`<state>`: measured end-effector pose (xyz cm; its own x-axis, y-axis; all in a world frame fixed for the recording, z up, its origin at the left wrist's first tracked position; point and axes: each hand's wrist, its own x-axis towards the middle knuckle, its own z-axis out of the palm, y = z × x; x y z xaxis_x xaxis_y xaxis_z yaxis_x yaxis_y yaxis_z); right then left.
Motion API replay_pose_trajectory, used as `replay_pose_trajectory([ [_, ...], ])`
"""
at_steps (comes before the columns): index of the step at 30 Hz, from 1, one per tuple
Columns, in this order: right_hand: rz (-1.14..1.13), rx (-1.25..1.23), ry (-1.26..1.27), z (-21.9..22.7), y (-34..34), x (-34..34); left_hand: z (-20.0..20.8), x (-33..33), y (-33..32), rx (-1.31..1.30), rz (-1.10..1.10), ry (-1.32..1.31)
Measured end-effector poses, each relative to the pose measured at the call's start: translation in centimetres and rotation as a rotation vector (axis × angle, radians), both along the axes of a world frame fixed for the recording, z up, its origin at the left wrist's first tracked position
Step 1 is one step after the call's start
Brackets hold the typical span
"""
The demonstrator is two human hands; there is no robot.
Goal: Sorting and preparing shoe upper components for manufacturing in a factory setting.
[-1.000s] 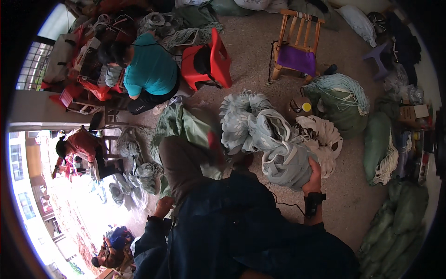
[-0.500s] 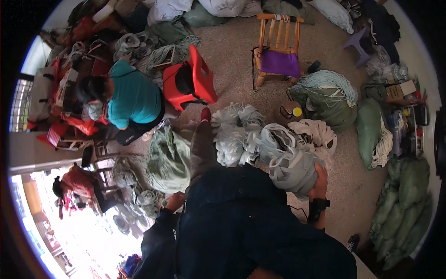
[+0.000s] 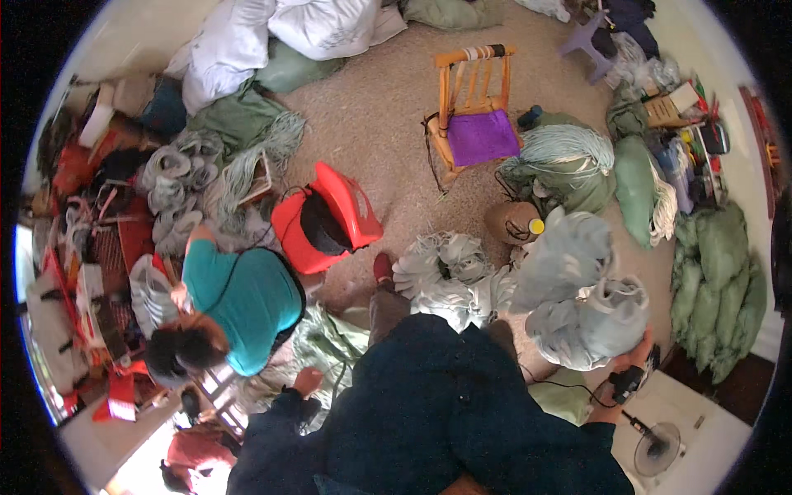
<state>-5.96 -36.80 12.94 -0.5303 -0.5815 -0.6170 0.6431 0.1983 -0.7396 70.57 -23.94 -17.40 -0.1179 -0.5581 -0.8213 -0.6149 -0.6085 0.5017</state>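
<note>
My right hand [image 3: 637, 353] is closed on the lower right edge of a bundle of nested, curved grey fabric pieces [image 3: 587, 326] that look like shoe uppers. The bundle hangs in stacked rows at my right side, and its far part fans out toward the brown jug. My fingertips are partly hidden by the grey pieces. Away to the left, my left hand [image 3: 308, 382] hangs loosely curled, with nothing visible in it, above a green woven sack [image 3: 342, 330]. Another pile of similar grey pieces [image 3: 454, 276] lies on the floor in front of my legs.
A red plastic chair [image 3: 330, 223] stands ahead left, beside a person in a teal shirt [image 3: 243, 305]. Farther off is a bamboo chair [image 3: 470, 124] with a purple seat. The brown jug [image 3: 507, 221] has a yellow cap. Green sacks [image 3: 714, 289] line the right; a fan [image 3: 657, 448] is at lower right.
My right hand has carried the grey bundle to the right, away from the floor pile. My view has turned, and the person in teal now leans lower, with a hand at grey pieces.
</note>
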Motion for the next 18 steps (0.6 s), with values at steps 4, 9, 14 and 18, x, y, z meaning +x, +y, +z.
replay_pose_trajectory([
  [4,-0.204,-0.122,0.160,3.2,1.6,-2.7,-3.1,5.9,-11.3,-0.519,-0.851,-0.190],
  [9,-0.197,-0.181,0.285,8.6,-1.8,0.0,-5.1,-1.5,-25.2,-0.346,-0.121,0.093],
  [14,-0.249,-0.153,0.334,9.5,-3.9,3.0,-0.7,-9.1,-33.8,-0.131,0.027,0.415],
  [18,-0.328,-0.100,0.264,5.3,-5.9,0.6,-1.6,-9.6,-37.6,-0.142,-0.089,0.318],
])
